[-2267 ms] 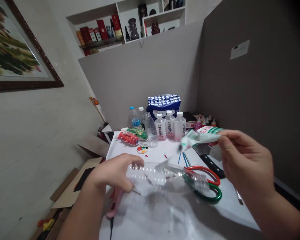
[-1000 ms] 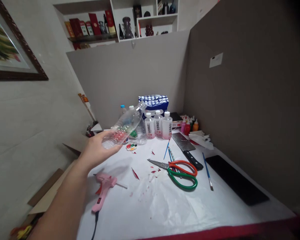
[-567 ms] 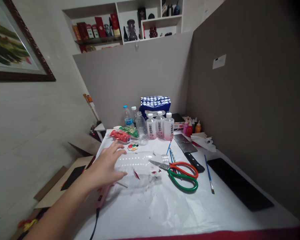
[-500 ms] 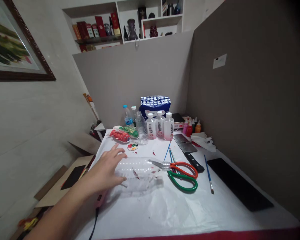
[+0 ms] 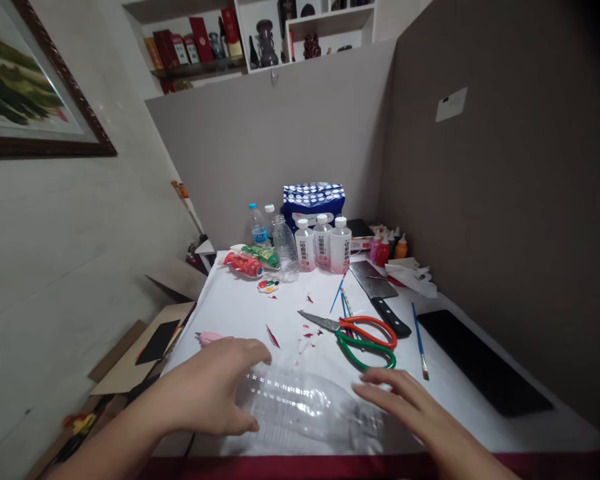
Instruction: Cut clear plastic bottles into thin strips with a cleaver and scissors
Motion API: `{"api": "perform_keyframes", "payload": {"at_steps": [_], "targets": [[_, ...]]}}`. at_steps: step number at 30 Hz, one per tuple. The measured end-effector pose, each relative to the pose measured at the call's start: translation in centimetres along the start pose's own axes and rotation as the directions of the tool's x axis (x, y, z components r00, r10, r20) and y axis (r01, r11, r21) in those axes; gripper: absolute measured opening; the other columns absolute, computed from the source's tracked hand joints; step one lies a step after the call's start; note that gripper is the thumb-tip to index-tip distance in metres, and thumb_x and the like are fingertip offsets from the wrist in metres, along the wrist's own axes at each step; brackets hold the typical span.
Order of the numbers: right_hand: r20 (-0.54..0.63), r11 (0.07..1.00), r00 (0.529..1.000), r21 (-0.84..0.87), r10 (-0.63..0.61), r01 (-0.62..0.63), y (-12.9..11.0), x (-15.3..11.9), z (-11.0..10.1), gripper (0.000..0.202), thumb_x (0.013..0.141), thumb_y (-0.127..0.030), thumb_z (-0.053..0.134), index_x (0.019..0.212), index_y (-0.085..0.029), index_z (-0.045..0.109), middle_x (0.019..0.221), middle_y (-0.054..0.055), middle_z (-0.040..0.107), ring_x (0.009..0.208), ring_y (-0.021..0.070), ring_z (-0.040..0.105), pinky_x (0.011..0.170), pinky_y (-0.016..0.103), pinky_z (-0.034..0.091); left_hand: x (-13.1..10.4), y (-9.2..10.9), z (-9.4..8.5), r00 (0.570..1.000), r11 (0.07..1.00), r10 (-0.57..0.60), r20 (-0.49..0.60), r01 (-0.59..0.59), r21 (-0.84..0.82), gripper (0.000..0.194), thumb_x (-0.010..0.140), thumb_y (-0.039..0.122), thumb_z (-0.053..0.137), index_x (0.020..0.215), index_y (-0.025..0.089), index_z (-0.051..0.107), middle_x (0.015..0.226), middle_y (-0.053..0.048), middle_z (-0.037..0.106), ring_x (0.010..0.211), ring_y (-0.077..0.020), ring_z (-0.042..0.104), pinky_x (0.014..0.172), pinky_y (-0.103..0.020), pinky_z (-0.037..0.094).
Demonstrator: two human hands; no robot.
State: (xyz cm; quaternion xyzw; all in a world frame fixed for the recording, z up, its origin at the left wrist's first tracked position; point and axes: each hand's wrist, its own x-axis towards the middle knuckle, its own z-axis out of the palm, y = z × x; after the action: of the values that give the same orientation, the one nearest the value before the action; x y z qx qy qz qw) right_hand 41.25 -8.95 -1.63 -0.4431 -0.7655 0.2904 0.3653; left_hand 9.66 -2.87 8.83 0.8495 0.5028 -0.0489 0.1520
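Observation:
My left hand (image 5: pixel 220 387) grips the base end of a clear plastic bottle (image 5: pixel 305 403), thumb at the near side and fingers over the far side. The bottle lies on its side near the table's front edge, its neck pointing right and blurred. Close to that neck is my right hand (image 5: pixel 405 403), fingers stretched out and apart; whether it touches the bottle I cannot tell. Just beyond lie scissors (image 5: pixel 365 340) with one orange and one green handle. A pink tool (image 5: pixel 210 338) with a pointed tip shows behind my left hand.
Dark red scraps (image 5: pixel 273 337) dot the white-covered table. Right of the scissors lie a cleaver (image 5: pixel 390 317), a paintbrush (image 5: pixel 420 343) and a black slab (image 5: pixel 483 360). Farther back stand a clear bottle (image 5: pixel 285 250), labelled bottles (image 5: pixel 340 247), paint bottles (image 5: pixel 383 252) and a blue bag (image 5: pixel 314 198).
My left hand has brought the bottle toward the front edge, away from the scissors and scraps. My right hand has come into view at the lower right.

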Motion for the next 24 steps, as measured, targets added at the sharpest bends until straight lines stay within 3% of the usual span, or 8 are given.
{"api": "perform_keyframes", "payload": {"at_steps": [3, 6, 9, 13, 14, 18, 20, 24], "targets": [[0.308, 0.993, 0.950, -0.085, -0.051, 0.081, -1.6, 3.1, 2.1, 0.085, 0.072, -0.028, 0.072, 0.145, -0.036, 0.031, 0.147, 0.006, 0.041, 0.130, 0.0281, 0.043, 0.104, 0.039, 0.041, -0.9, 0.6, 0.1, 1.000, 1.000, -0.022, 0.002, 0.022, -0.005, 0.071, 0.052, 0.043, 0.077, 0.120, 0.030, 0.059, 0.119, -0.002, 0.064, 0.110, -0.0293, 0.058, 0.092, -0.035, 0.046], [0.421, 0.986, 0.903, -0.100, -0.082, 0.136, -2.0, 5.0, 3.4, 0.088, 0.071, -0.011, 0.060, 0.148, -0.033, 0.024, 0.146, 0.005, 0.042, 0.126, 0.0232, 0.046, 0.104, 0.035, 0.039, -1.5, 0.0, 0.3, 0.997, 0.997, -0.075, 0.021, 0.075, 0.003, 0.077, 0.052, 0.052, 0.077, 0.123, 0.030, 0.060, 0.119, -0.004, 0.065, 0.109, -0.0315, 0.059, 0.091, -0.037, 0.047], [0.429, 0.960, 0.899, -0.205, -0.084, 0.188, -1.4, 6.2, 3.4, 0.083, 0.068, -0.007, 0.056, 0.143, -0.035, 0.035, 0.139, 0.006, 0.049, 0.122, 0.0256, 0.049, 0.102, 0.040, 0.040, -1.6, -0.4, 0.4, 0.992, 0.995, -0.100, 0.076, 0.099, 0.007, 0.076, 0.055, 0.061, 0.073, 0.122, 0.027, 0.062, 0.117, -0.008, 0.067, 0.107, -0.0338, 0.061, 0.089, -0.039, 0.048], [0.435, 0.911, 0.888, -0.287, -0.150, 0.295, -0.9, 8.0, 3.1, 0.079, 0.071, -0.003, 0.053, 0.140, -0.041, 0.039, 0.127, 0.006, 0.056, 0.112, 0.0246, 0.053, 0.096, 0.042, 0.041, -0.4, 0.3, 1.0, 0.990, 1.000, -0.009, 0.138, 0.011, -0.017, 0.094, 0.047, 0.069, 0.073, 0.130, 0.027, 0.055, 0.115, -0.010, 0.068, 0.101, -0.0356, 0.064, 0.084, -0.041, 0.050], [0.433, 0.901, 0.885, -0.297, -0.168, 0.317, -0.8, 8.4, 3.2, 0.077, 0.075, -0.003, 0.051, 0.141, -0.040, 0.038, 0.126, 0.006, 0.056, 0.112, 0.0243, 0.053, 0.096, 0.042, 0.041, 0.2, 0.6, 1.3, 0.994, 1.000, 0.015, 0.112, -0.013, -0.019, 0.095, 0.047, 0.070, 0.073, 0.131, 0.028, 0.054, 0.115, -0.010, 0.068, 0.100, -0.0355, 0.064, 0.084, -0.042, 0.050], [0.367, 0.848, 0.903, -0.384, -0.224, 0.366, 0.1, 9.4, 3.5, 0.071, 0.077, -0.005, 0.051, 0.142, -0.031, 0.038, 0.134, 0.009, 0.052, 0.121, 0.0270, 0.046, 0.101, 0.046, 0.036, 2.9, 1.1, 2.6, 1.000, 1.000, 0.009, 0.005, -0.009, 0.009, 0.068, 0.063, 0.066, 0.063, 0.117, 0.025, 0.064, 0.102, -0.010, 0.072, 0.092, -0.0337, 0.066, 0.078, -0.040, 0.050], [0.278, 0.833, 0.942, -0.463, -0.187, 0.302, 1.1, 9.6, 3.0, 0.069, 0.075, -0.006, 0.053, 0.140, -0.026, 0.041, 0.137, 0.012, 0.049, 0.123, 0.0295, 0.044, 0.101, 0.048, 0.035, 4.0, 0.9, 3.0, 0.999, 1.000, -0.012, -0.041, 0.012, 0.003, 0.063, 0.067, 0.063, 0.061, 0.117, 0.025, 0.063, 0.103, -0.010, 0.072, 0.095, -0.0324, 0.066, 0.078, -0.038, 0.049], [0.136, 0.823, 0.990, -0.566, 0.040, 0.045, 3.6, 9.6, 1.0, 0.051, 0.078, -0.014, 0.054, 0.129, -0.019, 0.054, 0.123, 0.017, 0.057, 0.110, 0.0331, 0.053, 0.092, 0.049, 0.042, 4.8, 0.0, 3.3, 0.998, 0.998, -0.042, -0.042, 0.044, 0.042, 0.053, 0.071, 0.060, 0.056, 0.110, 0.025, 0.066, 0.094, -0.008, 0.072, 0.088, -0.0311, 0.067, 0.073, -0.036, 0.049]]}}
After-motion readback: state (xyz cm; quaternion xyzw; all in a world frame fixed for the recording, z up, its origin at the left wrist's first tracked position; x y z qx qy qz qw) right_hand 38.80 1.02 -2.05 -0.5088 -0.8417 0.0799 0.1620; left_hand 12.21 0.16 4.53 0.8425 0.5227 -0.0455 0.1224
